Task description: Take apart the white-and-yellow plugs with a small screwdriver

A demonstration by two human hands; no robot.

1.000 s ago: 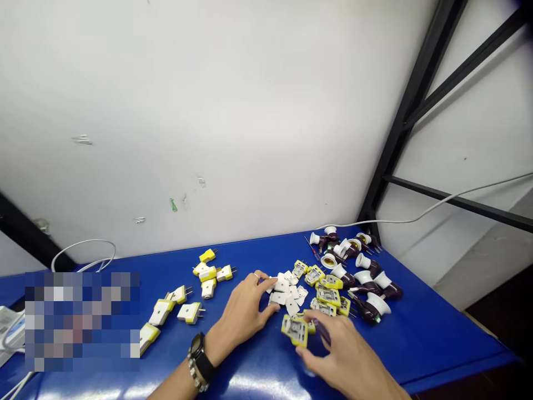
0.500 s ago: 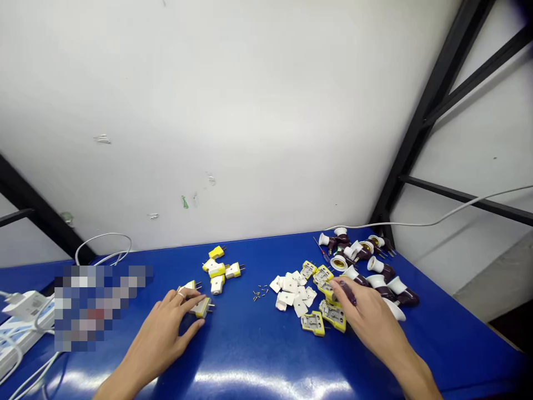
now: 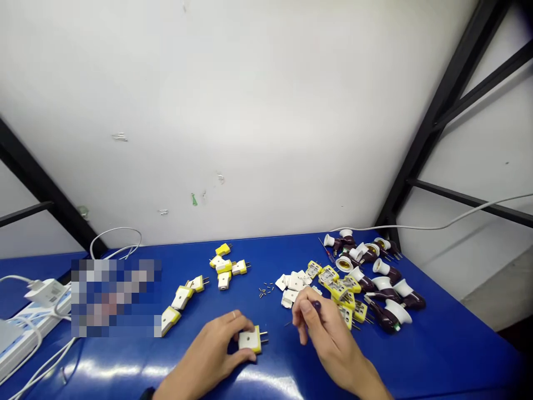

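My left hand (image 3: 216,347) grips a yellow and white two-pin plug (image 3: 249,340) between thumb and fingers, low over the blue table, its pins pointing right. My right hand (image 3: 327,328) is closed around a screwdriver with a dark purple handle (image 3: 317,305). Its thin shaft points left, with the tip apart from the plug. Beyond the hands lies a small group of loose screws (image 3: 265,289). Flat white plug covers (image 3: 295,281) are heaped beside them, partly hidden by my right hand. Open yellow plug bodies (image 3: 328,274) lie behind and beside that hand.
Several closed plugs (image 3: 182,298) form a row at left, and more plugs (image 3: 224,266) cluster farther back. Brown and white lamp holders (image 3: 385,289) crowd the right, near another screwdriver (image 3: 327,250). A white power strip (image 3: 25,339) with cables stands at the left edge.
My left hand has moved right and nearer to me with a plug. My right hand, holding the screwdriver, has moved left from the open plug bodies. The view has shifted slightly.
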